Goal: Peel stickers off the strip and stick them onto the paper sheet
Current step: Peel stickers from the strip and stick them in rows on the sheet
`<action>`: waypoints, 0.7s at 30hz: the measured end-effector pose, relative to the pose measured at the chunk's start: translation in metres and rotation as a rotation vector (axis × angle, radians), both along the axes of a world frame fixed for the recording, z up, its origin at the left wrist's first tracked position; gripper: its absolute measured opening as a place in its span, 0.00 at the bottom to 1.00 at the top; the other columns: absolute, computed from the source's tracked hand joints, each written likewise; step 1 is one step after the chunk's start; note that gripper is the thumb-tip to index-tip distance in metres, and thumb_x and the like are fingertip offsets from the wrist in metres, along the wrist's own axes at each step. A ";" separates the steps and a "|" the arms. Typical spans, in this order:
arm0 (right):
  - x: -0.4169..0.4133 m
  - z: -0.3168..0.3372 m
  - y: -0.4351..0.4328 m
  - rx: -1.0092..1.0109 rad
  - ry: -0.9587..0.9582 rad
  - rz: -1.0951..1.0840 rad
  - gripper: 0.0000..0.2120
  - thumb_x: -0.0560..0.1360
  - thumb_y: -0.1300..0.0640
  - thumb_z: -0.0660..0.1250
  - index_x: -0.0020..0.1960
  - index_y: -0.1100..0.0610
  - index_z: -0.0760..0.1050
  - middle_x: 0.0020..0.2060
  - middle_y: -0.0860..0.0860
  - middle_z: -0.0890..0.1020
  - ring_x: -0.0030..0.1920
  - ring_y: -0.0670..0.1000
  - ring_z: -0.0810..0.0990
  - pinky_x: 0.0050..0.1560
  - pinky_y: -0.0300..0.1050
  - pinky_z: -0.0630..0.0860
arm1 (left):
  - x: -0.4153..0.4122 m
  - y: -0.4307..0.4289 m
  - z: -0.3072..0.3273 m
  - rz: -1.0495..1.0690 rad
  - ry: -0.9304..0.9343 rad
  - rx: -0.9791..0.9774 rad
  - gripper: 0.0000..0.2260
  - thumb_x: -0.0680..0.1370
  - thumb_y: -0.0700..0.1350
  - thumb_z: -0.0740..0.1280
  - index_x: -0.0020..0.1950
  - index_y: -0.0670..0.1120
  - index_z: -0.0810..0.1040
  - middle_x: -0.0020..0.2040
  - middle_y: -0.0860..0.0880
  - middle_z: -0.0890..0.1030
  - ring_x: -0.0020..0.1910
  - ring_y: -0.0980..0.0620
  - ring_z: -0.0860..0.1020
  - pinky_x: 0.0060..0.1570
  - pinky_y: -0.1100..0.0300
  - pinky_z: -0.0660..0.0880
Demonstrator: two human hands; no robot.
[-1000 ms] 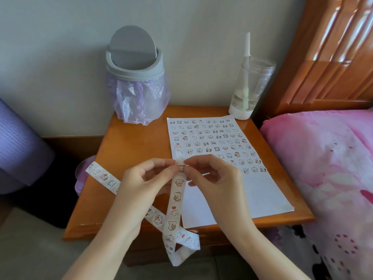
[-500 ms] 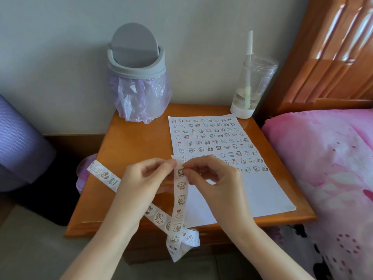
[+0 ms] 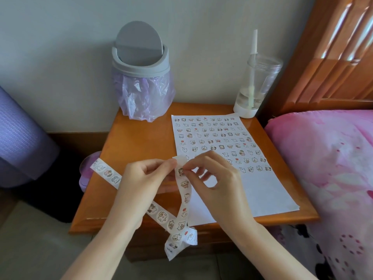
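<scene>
A long white sticker strip with small cartoon stickers loops down past the table's front edge. My left hand pinches its top end, which curls over. My right hand pinches at the top sticker on the strip with thumb and forefinger. Behind my hands a white paper sheet lies on the wooden bedside table. Several rows of stickers cover the sheet's upper half; its lower half is blank.
A grey swing-lid bin with a purple bag stands at the back of the table. A clear cup with a straw stands at the back right. A pink bed cover lies to the right, a purple roll to the left.
The strip's top end has risen a little and now curls over. My right fingers have shifted down onto the top sticker. The strip's loop has swung slightly.
</scene>
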State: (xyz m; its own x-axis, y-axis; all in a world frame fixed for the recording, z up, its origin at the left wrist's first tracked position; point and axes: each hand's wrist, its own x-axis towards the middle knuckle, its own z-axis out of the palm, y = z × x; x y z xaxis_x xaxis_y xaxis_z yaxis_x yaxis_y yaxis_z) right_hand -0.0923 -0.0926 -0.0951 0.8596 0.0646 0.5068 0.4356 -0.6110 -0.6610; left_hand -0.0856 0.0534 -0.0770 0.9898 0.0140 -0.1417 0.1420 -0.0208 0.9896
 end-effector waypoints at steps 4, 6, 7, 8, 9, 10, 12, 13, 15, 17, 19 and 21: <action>0.000 0.004 0.001 0.054 0.149 0.015 0.07 0.71 0.54 0.72 0.42 0.44 0.75 0.42 0.38 0.76 0.42 0.45 0.74 0.40 0.35 0.75 | 0.001 0.002 -0.003 -0.018 0.009 0.014 0.06 0.75 0.45 0.68 0.42 0.44 0.84 0.36 0.49 0.86 0.37 0.53 0.85 0.36 0.65 0.80; 0.000 0.005 0.000 0.073 0.222 0.030 0.09 0.71 0.53 0.71 0.40 0.41 0.73 0.41 0.38 0.76 0.43 0.44 0.74 0.42 0.33 0.73 | 0.002 0.002 -0.005 -0.037 0.016 0.047 0.07 0.75 0.45 0.67 0.43 0.44 0.84 0.37 0.49 0.86 0.37 0.53 0.85 0.37 0.65 0.80; 0.000 0.006 0.000 0.077 0.246 0.034 0.10 0.71 0.53 0.71 0.39 0.40 0.72 0.40 0.38 0.77 0.43 0.44 0.74 0.42 0.33 0.72 | 0.002 0.002 -0.005 -0.043 0.016 0.068 0.07 0.75 0.45 0.67 0.44 0.44 0.84 0.37 0.49 0.86 0.37 0.53 0.85 0.37 0.66 0.80; 0.000 0.007 -0.001 0.083 0.269 0.036 0.09 0.72 0.53 0.70 0.39 0.40 0.73 0.40 0.38 0.77 0.43 0.44 0.74 0.43 0.32 0.72 | 0.002 0.002 -0.006 -0.046 0.016 0.084 0.07 0.76 0.45 0.67 0.44 0.44 0.83 0.37 0.49 0.86 0.37 0.54 0.85 0.37 0.66 0.80; 0.000 0.008 -0.001 0.094 0.295 0.037 0.08 0.72 0.53 0.70 0.39 0.41 0.73 0.40 0.38 0.78 0.43 0.44 0.74 0.44 0.32 0.72 | 0.002 0.001 -0.007 -0.046 0.017 0.101 0.08 0.76 0.45 0.66 0.45 0.43 0.83 0.37 0.49 0.86 0.37 0.54 0.84 0.37 0.66 0.80; 0.000 0.010 -0.002 0.117 0.325 0.040 0.07 0.73 0.53 0.69 0.39 0.42 0.74 0.40 0.39 0.78 0.43 0.44 0.74 0.45 0.31 0.72 | 0.003 0.001 -0.008 -0.043 0.018 0.119 0.08 0.77 0.45 0.65 0.46 0.43 0.82 0.38 0.48 0.85 0.38 0.54 0.84 0.38 0.64 0.81; 0.000 0.015 -0.005 0.201 0.390 0.054 0.05 0.73 0.53 0.69 0.40 0.45 0.75 0.39 0.40 0.80 0.43 0.42 0.76 0.44 0.30 0.73 | 0.005 0.003 -0.012 -0.034 0.022 0.179 0.09 0.78 0.47 0.64 0.47 0.44 0.81 0.40 0.48 0.85 0.40 0.53 0.84 0.41 0.58 0.82; 0.000 0.017 -0.008 0.250 0.425 0.057 0.04 0.73 0.54 0.69 0.40 0.47 0.77 0.38 0.41 0.81 0.41 0.42 0.77 0.42 0.31 0.74 | 0.006 0.004 -0.013 -0.035 0.024 0.216 0.09 0.78 0.48 0.63 0.47 0.45 0.80 0.42 0.49 0.85 0.42 0.52 0.84 0.45 0.53 0.82; 0.002 0.020 -0.016 0.314 0.515 0.045 0.01 0.72 0.54 0.69 0.41 0.50 0.79 0.37 0.44 0.83 0.36 0.42 0.77 0.39 0.35 0.75 | 0.007 0.007 -0.014 -0.050 0.026 0.264 0.09 0.79 0.49 0.61 0.47 0.48 0.79 0.44 0.51 0.84 0.46 0.52 0.82 0.49 0.49 0.80; 0.006 0.020 -0.022 0.303 0.613 0.024 0.02 0.72 0.55 0.69 0.42 0.52 0.80 0.36 0.47 0.83 0.32 0.42 0.76 0.36 0.35 0.75 | 0.007 0.010 -0.014 -0.061 0.010 0.322 0.09 0.79 0.49 0.60 0.47 0.48 0.79 0.44 0.53 0.84 0.46 0.56 0.81 0.48 0.55 0.79; 0.008 0.017 -0.023 0.261 0.679 0.006 0.03 0.73 0.55 0.69 0.42 0.52 0.81 0.37 0.48 0.84 0.32 0.41 0.75 0.35 0.35 0.73 | 0.007 0.010 -0.012 -0.062 0.004 0.347 0.09 0.79 0.48 0.60 0.46 0.49 0.79 0.41 0.54 0.83 0.41 0.59 0.81 0.38 0.66 0.77; 0.010 0.014 -0.021 0.221 0.700 -0.001 0.03 0.72 0.54 0.69 0.41 0.51 0.81 0.38 0.49 0.84 0.35 0.43 0.76 0.36 0.36 0.71 | 0.006 0.008 -0.011 -0.080 0.020 0.339 0.09 0.80 0.48 0.60 0.45 0.49 0.79 0.40 0.54 0.83 0.38 0.59 0.81 0.36 0.67 0.77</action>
State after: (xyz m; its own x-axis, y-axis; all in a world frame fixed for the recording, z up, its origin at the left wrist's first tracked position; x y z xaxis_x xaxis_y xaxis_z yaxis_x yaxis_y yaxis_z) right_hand -0.0828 -0.1137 -0.0816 0.9868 0.0239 -0.1602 -0.1344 -0.4313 -0.8921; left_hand -0.0794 0.0617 -0.0881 0.9868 -0.0140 -0.1614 0.1456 -0.3601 0.9215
